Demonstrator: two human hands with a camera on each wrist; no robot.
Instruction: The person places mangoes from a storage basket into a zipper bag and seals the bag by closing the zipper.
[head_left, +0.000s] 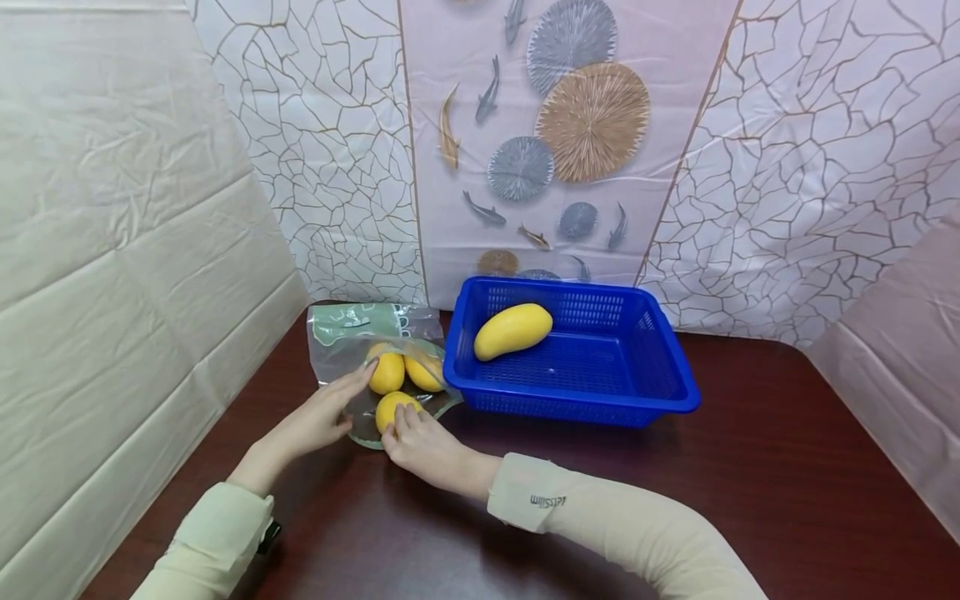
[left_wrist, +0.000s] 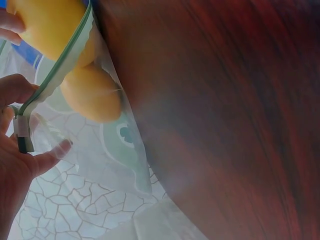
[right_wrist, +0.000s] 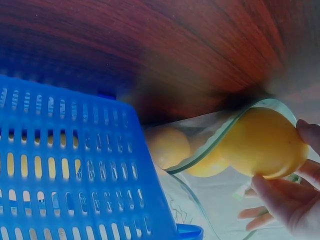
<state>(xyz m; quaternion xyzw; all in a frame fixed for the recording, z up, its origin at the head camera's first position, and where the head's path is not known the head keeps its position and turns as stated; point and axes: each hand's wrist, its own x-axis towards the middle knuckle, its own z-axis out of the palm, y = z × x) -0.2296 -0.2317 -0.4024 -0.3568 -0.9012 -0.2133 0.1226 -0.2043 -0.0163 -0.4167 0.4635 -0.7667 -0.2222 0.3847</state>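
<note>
A clear zip bag [head_left: 341,371] with a green print lies with its mouth toward me. Inside are two smooth yellow mangoes [head_left: 386,372] [head_left: 426,372]. Another mango [right_wrist: 265,142] is at the bag's mouth, gripped between the thumb and fingers of my right hand [head_left: 427,446]. My left hand [head_left: 330,412] holds the left side of the mouth; in the left wrist view the green zip edge [left_wrist: 60,62] with its slider [left_wrist: 21,127] passes between thumb and fingers. The bag's mouth stands apart around the fruit.
A blue plastic basket [head_left: 573,400] with slotted walls stands right of the bag, its left side close to it. One long yellow mango [head_left: 513,331] lies inside at the left. The dark wooden table [head_left: 780,450] meets patterned cloth walls [head_left: 330,167] behind.
</note>
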